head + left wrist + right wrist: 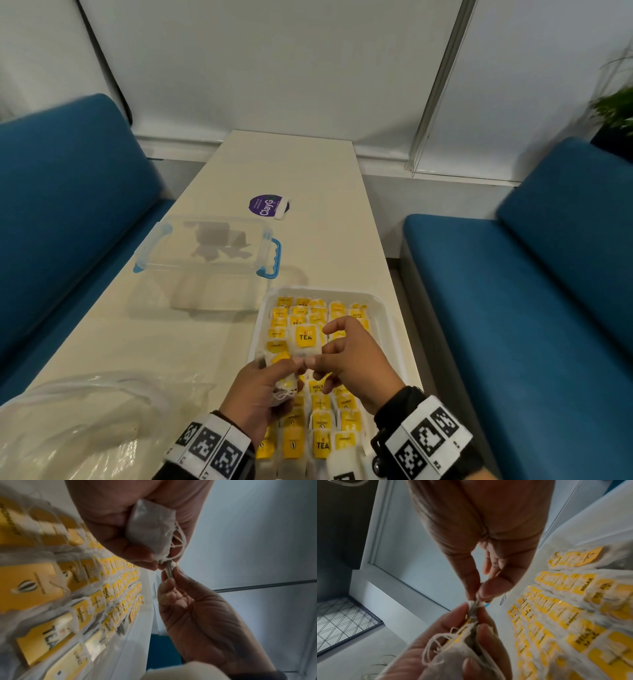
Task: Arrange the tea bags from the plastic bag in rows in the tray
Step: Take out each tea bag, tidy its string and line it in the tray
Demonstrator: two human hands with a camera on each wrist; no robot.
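Observation:
A white tray (394, 329) near the table's right edge holds rows of tea bags (322, 421) with yellow tags. Above its middle, my left hand (291, 368) grips a small bunch of tea bags (150, 531) with loose strings. My right hand (311, 361) meets it fingertip to fingertip and pinches the edge of one tea bag (306, 339), whose yellow TEA tag stands up over the tray. In the right wrist view my right hand (476, 597) pinches just above the left hand's bunch (462, 653). The crumpled clear plastic bag (85, 411) lies at the near left.
A clear lidded box with blue handles (205, 246) stands left of the tray, with a clear lid (239, 291) on the table before it. A purple round sticker (269, 205) lies farther back. Blue sofas (513, 308) flank the narrow table on both sides.

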